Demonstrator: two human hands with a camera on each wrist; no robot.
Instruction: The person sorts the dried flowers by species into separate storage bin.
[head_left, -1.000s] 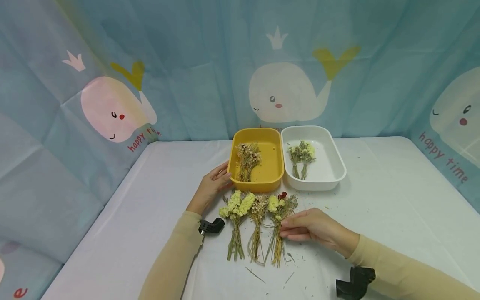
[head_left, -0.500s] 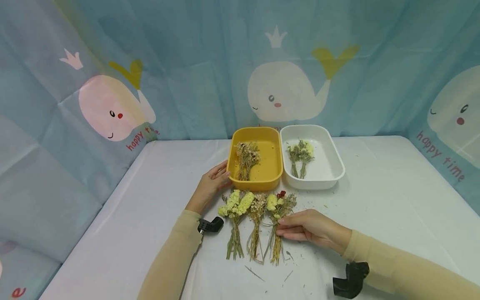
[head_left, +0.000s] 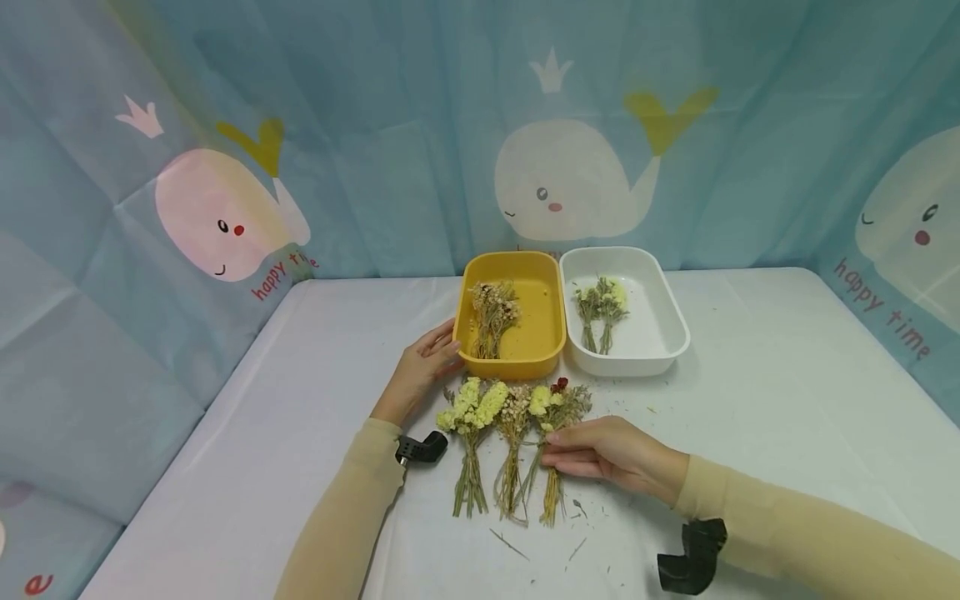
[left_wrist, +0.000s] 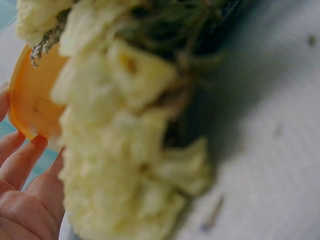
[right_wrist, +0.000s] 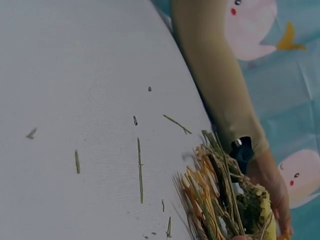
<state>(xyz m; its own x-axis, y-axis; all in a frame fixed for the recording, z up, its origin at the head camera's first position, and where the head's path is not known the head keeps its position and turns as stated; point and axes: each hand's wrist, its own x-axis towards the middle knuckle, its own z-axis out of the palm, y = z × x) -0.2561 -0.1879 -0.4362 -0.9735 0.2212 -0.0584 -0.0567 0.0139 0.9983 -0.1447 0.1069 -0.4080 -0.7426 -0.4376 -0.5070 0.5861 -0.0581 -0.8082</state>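
My left hand (head_left: pixel 417 375) rests its fingers against the near-left side of a yellow tray (head_left: pixel 551 321); in the left wrist view its extended fingers (left_wrist: pixel 22 160) touch the tray wall. My right hand (head_left: pixel 615 454) pinches the tied stems of a small dried-flower bouquet (head_left: pixel 551 492) with yellow and red heads, low at the table. Left of it lie a beige dried-flower bouquet (head_left: pixel 513 425) and a yellow one (head_left: pixel 471 408), side by side. Stem ends (right_wrist: pixel 205 195) fill the lower right wrist view, where the right hand is mostly hidden.
A white tray (head_left: pixel 652 325) stands against the yellow tray's right side, holding two small bunches (head_left: pixel 609 312). More dried flowers (head_left: pixel 495 312) lie in the yellow tray. Stem scraps (head_left: pixel 510 546) are scattered over the white-covered table (head_left: pixel 337 350). A blue whale-print curtain (head_left: pixel 390 167) stands behind.
My right hand has slid slightly left with the bouquet, whose head shifts toward the beige one. The left hand stays at the yellow tray.
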